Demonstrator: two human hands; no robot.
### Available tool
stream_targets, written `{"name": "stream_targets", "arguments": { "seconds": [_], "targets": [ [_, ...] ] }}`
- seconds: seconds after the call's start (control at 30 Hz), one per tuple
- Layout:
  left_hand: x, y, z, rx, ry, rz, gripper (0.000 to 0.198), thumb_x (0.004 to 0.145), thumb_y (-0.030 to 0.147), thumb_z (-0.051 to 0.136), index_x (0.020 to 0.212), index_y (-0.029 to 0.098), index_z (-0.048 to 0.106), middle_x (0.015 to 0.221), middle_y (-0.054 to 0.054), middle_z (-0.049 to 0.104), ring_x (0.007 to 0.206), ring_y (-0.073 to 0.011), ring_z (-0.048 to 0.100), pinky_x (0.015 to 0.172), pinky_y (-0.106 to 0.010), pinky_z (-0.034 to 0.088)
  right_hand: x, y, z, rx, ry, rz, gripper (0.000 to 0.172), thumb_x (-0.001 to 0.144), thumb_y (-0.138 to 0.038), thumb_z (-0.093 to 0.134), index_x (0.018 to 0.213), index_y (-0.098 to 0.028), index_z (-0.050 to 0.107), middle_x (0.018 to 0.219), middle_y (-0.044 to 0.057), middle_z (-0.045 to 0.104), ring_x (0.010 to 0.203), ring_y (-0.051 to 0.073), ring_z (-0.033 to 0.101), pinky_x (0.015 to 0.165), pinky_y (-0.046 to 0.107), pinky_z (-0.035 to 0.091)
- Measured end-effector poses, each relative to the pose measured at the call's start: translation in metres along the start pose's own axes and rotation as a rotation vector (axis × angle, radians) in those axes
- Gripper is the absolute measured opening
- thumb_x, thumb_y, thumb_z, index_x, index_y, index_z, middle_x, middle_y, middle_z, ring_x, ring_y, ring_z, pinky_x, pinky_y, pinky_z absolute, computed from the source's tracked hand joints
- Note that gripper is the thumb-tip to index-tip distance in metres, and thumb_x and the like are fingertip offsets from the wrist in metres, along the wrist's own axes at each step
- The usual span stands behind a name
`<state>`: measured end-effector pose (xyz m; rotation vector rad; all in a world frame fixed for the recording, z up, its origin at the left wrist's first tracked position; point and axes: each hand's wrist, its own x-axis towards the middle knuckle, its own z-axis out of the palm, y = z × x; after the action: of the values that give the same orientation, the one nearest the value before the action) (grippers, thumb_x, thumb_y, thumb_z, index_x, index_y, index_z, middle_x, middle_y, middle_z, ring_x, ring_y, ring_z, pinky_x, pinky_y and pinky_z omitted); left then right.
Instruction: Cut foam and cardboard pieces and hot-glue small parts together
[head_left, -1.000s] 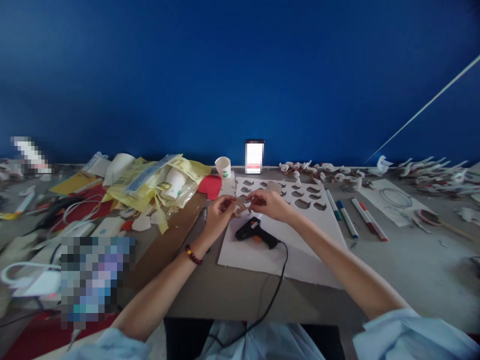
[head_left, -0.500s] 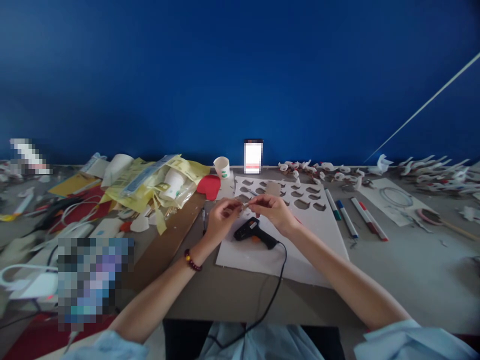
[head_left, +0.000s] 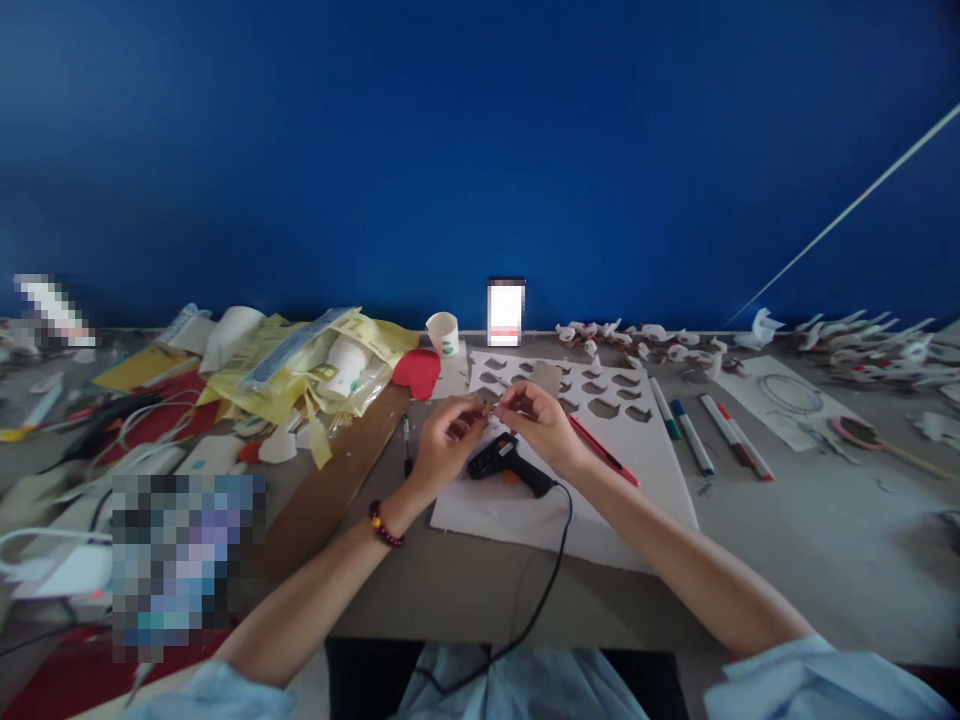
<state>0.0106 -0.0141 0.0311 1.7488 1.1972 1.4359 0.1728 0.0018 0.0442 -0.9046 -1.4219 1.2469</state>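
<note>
My left hand (head_left: 450, 437) and my right hand (head_left: 541, 424) meet above the white foam board (head_left: 465, 510), fingertips pinched together. Between them is a small light-brown piece (head_left: 489, 409), too tiny to identify. Just below lies a black glue gun (head_left: 504, 457), its nozzle end to the left and its cord (head_left: 559, 560) running toward my lap. Beside my right wrist a red utility knife (head_left: 604, 450) rests on the board. Bird-shaped cut-outs (head_left: 604, 408) mark the board's far part.
Markers (head_left: 691, 437) lie right of the board. Small white bird figures (head_left: 679, 352) line the wall side. A paper cup (head_left: 442, 333), a red heart (head_left: 417, 374) and yellow packaging (head_left: 262, 375) sit to the left. A lit phone (head_left: 506, 312) stands against the wall.
My right hand has shifted slightly and its wrist has lowered, so the red knife shows more fully. Both hands stay pinched close together; the glue gun has not moved.
</note>
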Motion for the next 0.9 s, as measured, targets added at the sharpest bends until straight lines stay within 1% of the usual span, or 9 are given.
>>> {"name": "stream_targets", "arguments": {
  "seconds": [0.2, 0.33, 0.7, 0.9],
  "targets": [
    [-0.0022, -0.0024, 0.0006, 0.01, -0.004, 0.032, 0.01, 0.081, 0.026, 0.062, 0.087, 0.019, 0.064, 0.089, -0.004, 0.065, 0.069, -0.0115, 0.06, 0.058, -0.022, 0.049, -0.0014, -0.0015, 0.0013, -0.034, 0.011, -0.013, 0.017, 0.076, -0.029, 0.066, 0.082, -0.019, 0.053, 0.073, -0.003, 0.054, 0.066, 0.011, 0.053, 0.058, 0.022, 0.042],
    [-0.0026, -0.0031, 0.0004, 0.018, 0.003, 0.044, 0.011, 0.081, 0.027, 0.062, 0.088, 0.02, 0.064, 0.091, -0.005, 0.065, 0.071, -0.0124, 0.061, 0.058, -0.023, 0.05, -0.0021, 0.002, 0.0016, -0.075, 0.022, -0.027, 0.016, 0.077, -0.03, 0.064, 0.083, -0.02, 0.053, 0.074, -0.002, 0.055, 0.067, 0.012, 0.054, 0.059, 0.023, 0.043],
    [-0.0021, -0.0015, -0.0001, 0.027, -0.01, 0.067, 0.01, 0.082, 0.028, 0.061, 0.088, 0.021, 0.065, 0.088, -0.003, 0.062, 0.072, -0.0119, 0.059, 0.057, -0.021, 0.049, -0.0042, 0.0032, 0.0026, -0.161, 0.037, -0.052, 0.013, 0.079, -0.029, 0.062, 0.083, -0.021, 0.053, 0.074, -0.001, 0.056, 0.067, 0.013, 0.055, 0.058, 0.023, 0.043],
    [-0.0026, 0.0005, 0.0001, 0.024, -0.015, 0.075, 0.009, 0.082, 0.028, 0.061, 0.087, 0.02, 0.065, 0.088, -0.004, 0.062, 0.071, -0.0116, 0.059, 0.058, -0.021, 0.049, -0.0047, 0.0044, 0.0033, -0.185, 0.031, -0.077, 0.01, 0.08, -0.026, 0.06, 0.082, -0.021, 0.053, 0.074, -0.001, 0.056, 0.068, 0.013, 0.056, 0.058, 0.023, 0.043]
  ]
}}
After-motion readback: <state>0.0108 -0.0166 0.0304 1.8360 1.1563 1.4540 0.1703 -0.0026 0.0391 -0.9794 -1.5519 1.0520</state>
